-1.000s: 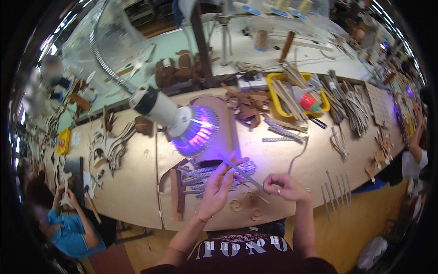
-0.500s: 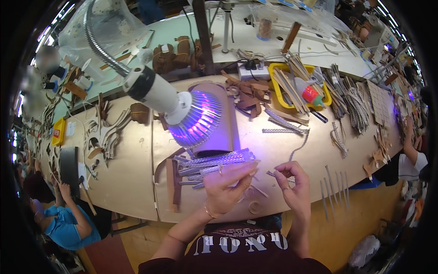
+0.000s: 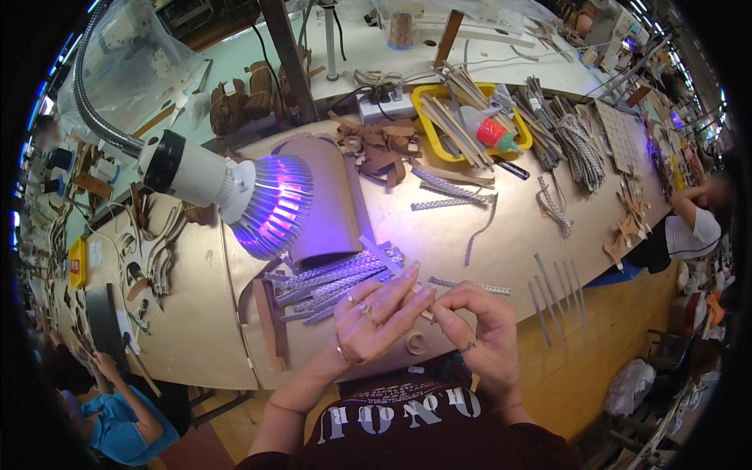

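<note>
Side by side near the front edge of the table, my two hands work on one thin pale strip (image 3: 378,252). My left hand (image 3: 374,315) has it between its straightened fingers, and the strip's far end sticks up past the fingertips. Thumb and finger of my right hand (image 3: 479,323) pinch together at the near end of the strip, which they partly cover. Just behind the right hand a braided grey strip (image 3: 489,289) lies on the table. Several more silvery braided straps (image 3: 333,278) lie in a bundle beyond my left hand, under the purple light.
A lamp (image 3: 270,207) on a bendy metal arm hangs over a curved brown form (image 3: 317,176). Brown scraps (image 3: 380,149) and a yellow tray (image 3: 429,139) of sticks with a red-labelled bottle (image 3: 493,133) lie farther back. A small tape roll (image 3: 417,342) sits by the front edge.
My right hand has let go of the braided strip, which now lies on the table, and has closed on the pale strip at my left hand. The whole view has shifted.
</note>
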Demonstrator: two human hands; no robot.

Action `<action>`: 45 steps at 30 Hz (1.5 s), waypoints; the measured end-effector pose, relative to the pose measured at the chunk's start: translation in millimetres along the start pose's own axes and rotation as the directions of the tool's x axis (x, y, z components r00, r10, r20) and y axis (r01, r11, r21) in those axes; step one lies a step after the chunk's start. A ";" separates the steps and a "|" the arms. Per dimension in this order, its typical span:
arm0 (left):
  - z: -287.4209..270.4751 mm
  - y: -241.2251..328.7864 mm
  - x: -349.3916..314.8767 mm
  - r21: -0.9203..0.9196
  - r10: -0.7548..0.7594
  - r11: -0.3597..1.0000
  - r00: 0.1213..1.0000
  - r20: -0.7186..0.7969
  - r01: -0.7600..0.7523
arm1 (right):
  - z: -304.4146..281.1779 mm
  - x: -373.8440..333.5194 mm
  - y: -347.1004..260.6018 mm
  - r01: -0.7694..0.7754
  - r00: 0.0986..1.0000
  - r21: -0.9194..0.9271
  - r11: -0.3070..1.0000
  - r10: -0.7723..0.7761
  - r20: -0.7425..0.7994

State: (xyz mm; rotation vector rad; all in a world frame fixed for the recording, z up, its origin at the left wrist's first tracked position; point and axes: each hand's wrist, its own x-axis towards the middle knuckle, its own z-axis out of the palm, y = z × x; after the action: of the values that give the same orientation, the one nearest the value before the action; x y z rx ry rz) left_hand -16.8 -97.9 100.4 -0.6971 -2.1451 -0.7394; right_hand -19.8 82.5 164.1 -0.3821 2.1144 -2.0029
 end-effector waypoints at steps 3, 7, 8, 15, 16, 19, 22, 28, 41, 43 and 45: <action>0.8 -0.1 -1.5 0.005 -0.005 1.000 1.000 0.000 0.005 | 1.0 0.2 0.5 -0.041 0.999 0.046 0.998 0.041 -0.005; 0.1 -1.1 -1.0 0.023 0.017 1.000 1.000 -0.002 -0.017 | 1.4 -1.3 -0.7 -0.146 0.988 0.047 0.988 0.148 -0.047; 0.3 -1.3 -0.7 0.020 0.022 1.000 1.000 0.006 -0.023 | 1.0 -1.2 -0.3 -0.138 0.989 0.042 0.990 0.140 -0.047; 5.3 1.1 -2.9 0.016 0.016 1.000 1.000 0.023 -0.017 | -0.9 2.0 8.5 -0.037 0.999 0.064 0.997 0.039 -0.023; 5.7 1.6 -3.6 0.015 0.015 1.000 1.000 0.019 -0.015 | -0.8 1.4 8.8 -0.039 0.999 0.076 0.996 0.041 -0.026; 7.2 0.7 -4.8 0.032 0.002 0.999 1.000 0.000 -0.002 | -0.7 -0.3 9.3 -0.045 0.998 0.051 0.998 0.046 -0.030; 7.6 0.2 -5.3 0.034 0.006 0.999 1.000 0.003 -0.006 | -1.7 1.9 12.0 0.017 0.999 -0.045 0.999 -0.018 -0.029; 10.2 1.9 -5.6 0.044 0.030 0.999 1.000 -0.002 -0.030 | -4.1 1.7 14.7 0.033 0.999 -0.005 0.999 -0.033 -0.034; 13.1 2.2 -7.9 0.015 0.003 1.000 1.000 0.003 -0.003 | -4.9 2.4 16.7 0.000 0.999 -0.042 0.999 -0.002 -0.053; 14.5 2.2 -9.6 0.003 -0.009 1.000 1.000 0.001 0.009 | -5.0 2.9 16.9 0.016 0.998 -0.065 0.998 -0.020 -0.061; 16.1 1.8 -11.3 -0.009 -0.010 1.000 1.000 -0.012 0.010 | -6.4 2.4 15.8 -0.010 0.999 -0.096 0.995 0.007 -0.035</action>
State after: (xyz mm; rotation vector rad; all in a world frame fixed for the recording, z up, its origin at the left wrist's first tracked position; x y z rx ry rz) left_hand -16.7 -88.3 83.1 -0.6854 -2.1374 -0.7566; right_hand -24.9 88.5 148.7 -0.3552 2.2354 -1.9217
